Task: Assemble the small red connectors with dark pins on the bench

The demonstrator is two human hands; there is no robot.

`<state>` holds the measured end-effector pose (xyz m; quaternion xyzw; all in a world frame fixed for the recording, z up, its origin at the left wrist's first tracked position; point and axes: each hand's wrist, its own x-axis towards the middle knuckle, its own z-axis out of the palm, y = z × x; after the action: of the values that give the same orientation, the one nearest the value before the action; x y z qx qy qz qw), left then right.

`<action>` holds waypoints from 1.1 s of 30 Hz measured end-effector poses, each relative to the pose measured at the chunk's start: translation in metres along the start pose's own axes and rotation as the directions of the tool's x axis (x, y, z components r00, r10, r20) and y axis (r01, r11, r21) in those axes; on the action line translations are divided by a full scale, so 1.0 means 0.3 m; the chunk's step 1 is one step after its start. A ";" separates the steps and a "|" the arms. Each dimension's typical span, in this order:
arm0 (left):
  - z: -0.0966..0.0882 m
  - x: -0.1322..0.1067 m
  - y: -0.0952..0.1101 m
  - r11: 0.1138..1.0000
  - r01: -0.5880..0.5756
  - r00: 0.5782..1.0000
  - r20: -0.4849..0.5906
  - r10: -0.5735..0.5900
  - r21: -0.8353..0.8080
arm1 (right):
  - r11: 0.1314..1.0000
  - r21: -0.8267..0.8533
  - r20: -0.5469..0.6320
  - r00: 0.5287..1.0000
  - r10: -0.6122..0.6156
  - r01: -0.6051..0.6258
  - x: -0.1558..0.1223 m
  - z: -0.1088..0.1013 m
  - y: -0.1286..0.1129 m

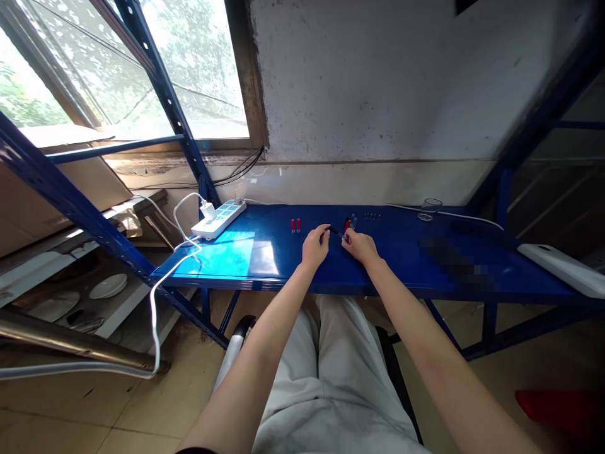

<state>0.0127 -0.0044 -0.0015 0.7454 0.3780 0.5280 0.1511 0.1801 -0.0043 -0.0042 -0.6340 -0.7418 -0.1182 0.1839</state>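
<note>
My left hand is closed in a pinch on one end of a slim, dark, stick-like piece just over the blue table. At its other end, which looks clear, the fingers of my right hand are pinched together. Just beyond the right fingertips lies a small cluster of red and clear pieces, partly hidden by that hand. Two short red tubes with pale ends lie side by side beyond my left hand. Several tiny clear pieces form a row farther right.
A white power strip with a plug and cable is at the table's left end. A clear glass stands at the back right, and a white flat object lies at the right end. Blue metal posts frame the table.
</note>
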 end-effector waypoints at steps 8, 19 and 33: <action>0.009 -0.013 0.017 0.975 -0.127 0.989 0.092 0.112 0.183 | 0.998 0.044 0.010 0.999 0.046 -0.047 0.001 -0.006 -0.001; 0.012 -0.011 0.019 0.961 -0.185 0.980 0.108 0.166 0.207 | 0.998 0.063 0.001 0.999 0.032 -0.032 0.002 -0.003 -0.003; 0.011 -0.005 0.008 0.971 -0.151 0.985 0.113 0.132 0.184 | 0.997 -0.026 0.001 0.997 -0.076 0.076 -0.004 -0.004 -0.013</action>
<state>0.0164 -0.0067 -0.0023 0.8069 0.3649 0.4606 0.0594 0.1766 -0.0066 -0.0036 -0.6075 -0.7639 -0.1347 0.1708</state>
